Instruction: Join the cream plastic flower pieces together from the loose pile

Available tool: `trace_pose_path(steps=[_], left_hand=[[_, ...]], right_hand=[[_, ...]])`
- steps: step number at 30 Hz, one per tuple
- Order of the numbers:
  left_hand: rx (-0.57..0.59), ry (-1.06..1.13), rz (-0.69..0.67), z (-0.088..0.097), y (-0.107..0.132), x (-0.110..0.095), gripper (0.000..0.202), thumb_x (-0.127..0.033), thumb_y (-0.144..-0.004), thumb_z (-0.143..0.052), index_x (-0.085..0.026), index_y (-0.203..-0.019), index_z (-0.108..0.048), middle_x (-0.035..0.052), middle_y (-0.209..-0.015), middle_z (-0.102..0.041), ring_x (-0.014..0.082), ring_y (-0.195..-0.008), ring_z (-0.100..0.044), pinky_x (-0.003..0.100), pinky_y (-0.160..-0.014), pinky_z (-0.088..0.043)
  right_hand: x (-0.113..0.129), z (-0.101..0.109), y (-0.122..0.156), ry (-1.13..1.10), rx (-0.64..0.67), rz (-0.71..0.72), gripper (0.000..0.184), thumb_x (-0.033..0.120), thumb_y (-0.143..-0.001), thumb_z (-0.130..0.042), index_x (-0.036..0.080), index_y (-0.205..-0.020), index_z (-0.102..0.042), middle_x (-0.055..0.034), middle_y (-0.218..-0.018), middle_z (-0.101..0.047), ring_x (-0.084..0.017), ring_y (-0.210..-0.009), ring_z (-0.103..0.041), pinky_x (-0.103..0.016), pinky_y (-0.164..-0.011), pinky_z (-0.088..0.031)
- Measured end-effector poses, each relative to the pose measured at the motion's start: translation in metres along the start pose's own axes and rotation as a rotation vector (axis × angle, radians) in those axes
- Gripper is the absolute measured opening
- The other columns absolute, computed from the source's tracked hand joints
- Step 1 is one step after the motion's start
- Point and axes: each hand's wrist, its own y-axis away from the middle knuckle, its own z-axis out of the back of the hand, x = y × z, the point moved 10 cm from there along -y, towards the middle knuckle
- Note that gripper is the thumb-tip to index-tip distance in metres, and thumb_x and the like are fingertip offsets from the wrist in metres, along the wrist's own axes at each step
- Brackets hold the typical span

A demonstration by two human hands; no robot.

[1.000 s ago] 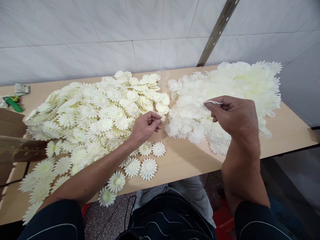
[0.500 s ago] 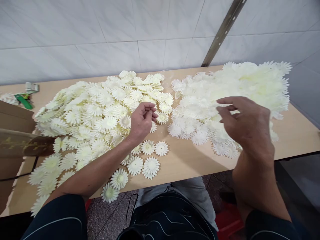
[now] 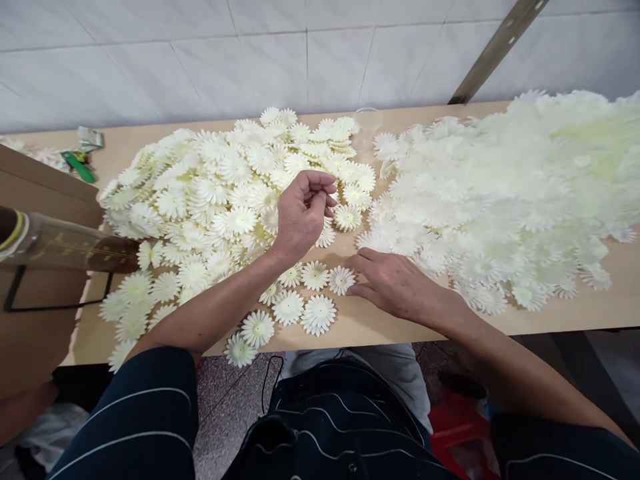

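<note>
My left hand hovers over the right side of a heap of cream-yellow artificial flower heads. Its thumb and fingers are pinched together; whatever is between them is hidden or too small to name. Low over the table, my right hand has thumb and forefinger apart at the right edge of a single flower head. Beside that one lie several more loose flower heads near the table's front edge. To the right spreads a pile of whiter, thinner petal pieces.
The wooden table stands against a tiled wall with a metal upright. At left are a cardboard box, a brownish cylinder and a green-handled tool. Part of another person's arm shows lower left.
My right hand has come down and left from above the white pile to the single flower head. My left hand stays pinched over the heap. The camera view has shifted.
</note>
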Motion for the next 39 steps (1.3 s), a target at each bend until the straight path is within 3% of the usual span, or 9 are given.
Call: trace_pose_path(steps=[5,10,13,19,27,30,33,36,39], left_hand=[[0.043,-0.012,-0.022,-0.007,0.002,0.001,0.012,-0.013,-0.093,-0.061,-0.022,-0.094,-0.068,0.0049,-0.094,-0.073,0.0138,-0.076,-0.068,0.028,-0.065,-0.062],[0.073,-0.074,-0.038,-0.018,-0.003,0.001,0.009,-0.017,-0.092,-0.062,-0.022,-0.093,-0.069,0.004,-0.09,-0.073,0.0138,-0.076,-0.068,0.027,-0.066,-0.061],[0.111,-0.099,-0.054,-0.03,-0.011,-0.004,0.011,-0.017,-0.09,-0.062,-0.022,-0.094,-0.071,0.0046,-0.09,-0.074,0.0148,-0.077,-0.07,0.028,-0.067,-0.062],[0.154,-0.13,-0.138,-0.048,-0.029,-0.03,0.014,-0.014,-0.092,-0.063,-0.022,-0.094,-0.074,0.0047,-0.089,-0.075,0.0161,-0.078,-0.072,0.03,-0.073,-0.065],[0.121,-0.062,-0.146,-0.038,-0.068,-0.056,0.011,-0.011,-0.097,-0.069,-0.018,-0.104,-0.073,0.0023,-0.101,-0.077,0.0152,-0.083,-0.081,0.022,-0.063,-0.062],[0.189,-0.071,-0.11,-0.036,-0.085,-0.073,0.02,-0.013,-0.105,-0.058,-0.016,-0.117,-0.073,0.0004,-0.107,-0.077,0.0168,-0.085,-0.085,0.021,-0.065,-0.061],[0.202,-0.06,-0.084,-0.03,-0.099,-0.095,0.047,-0.018,-0.114,-0.026,-0.014,-0.132,-0.069,0.0003,-0.115,-0.074,0.0218,-0.105,-0.084,0.023,-0.076,-0.059],[0.255,0.013,-0.156,-0.034,-0.107,-0.124,0.043,-0.016,-0.113,-0.027,-0.005,-0.131,-0.065,0.0037,-0.124,-0.074,0.0273,-0.114,-0.082,0.022,-0.075,-0.061],[0.216,0.002,-0.182,-0.036,-0.113,-0.143,0.062,-0.011,-0.107,-0.003,0.002,-0.125,-0.061,0.0046,-0.119,-0.075,0.031,-0.122,-0.077,0.017,-0.072,-0.058]], right_hand=[[-0.007,-0.014,-0.007,-0.025,0.008,-0.051,0.044,0.034,-0.102,-0.079,0.024,-0.143,-0.066,-0.0106,-0.116,-0.072,-0.027,-0.092,-0.071,-0.034,-0.071,-0.047],[-0.019,-0.006,-0.017,-0.085,-0.081,-0.104,0.014,0.028,-0.104,-0.073,0.019,-0.114,-0.076,-0.0113,-0.104,-0.075,-0.024,-0.086,-0.07,-0.032,-0.071,-0.043],[-0.03,0.001,-0.02,-0.201,-0.151,-0.124,0.018,0.032,-0.107,-0.069,0.019,-0.097,-0.074,-0.0081,-0.089,-0.075,-0.022,-0.079,-0.067,-0.032,-0.073,-0.041],[-0.057,0.017,-0.023,-0.368,-0.285,-0.23,0.021,0.04,-0.106,-0.068,0.019,-0.101,-0.071,-0.005,-0.076,-0.072,-0.021,-0.068,-0.062,-0.032,-0.069,-0.041],[-0.055,0.026,-0.028,-0.442,-0.355,-0.132,0.026,0.042,-0.106,-0.06,0.022,-0.095,-0.073,-0.0028,-0.071,-0.068,-0.02,-0.066,-0.06,-0.032,-0.069,-0.042],[-0.053,0.021,-0.028,-0.48,-0.365,-0.139,0.02,0.037,-0.104,-0.063,0.021,-0.1,-0.075,-0.0034,-0.074,-0.072,-0.02,-0.069,-0.063,-0.032,-0.071,-0.045],[-0.05,0.012,-0.031,-0.512,-0.356,-0.135,0.018,0.034,-0.101,-0.066,0.02,-0.108,-0.077,-0.006,-0.084,-0.077,-0.022,-0.075,-0.069,-0.035,-0.076,-0.051],[-0.044,0.006,-0.031,-0.519,-0.37,-0.11,0.025,0.029,-0.099,-0.068,0.019,-0.12,-0.076,-0.0112,-0.104,-0.082,-0.024,-0.082,-0.074,-0.039,-0.083,-0.057],[-0.03,0.017,-0.022,-0.432,-0.482,-0.052,0.03,0.027,-0.102,-0.065,0.017,-0.129,-0.073,-0.0178,-0.128,-0.078,-0.024,-0.086,-0.075,-0.042,-0.087,-0.06]])
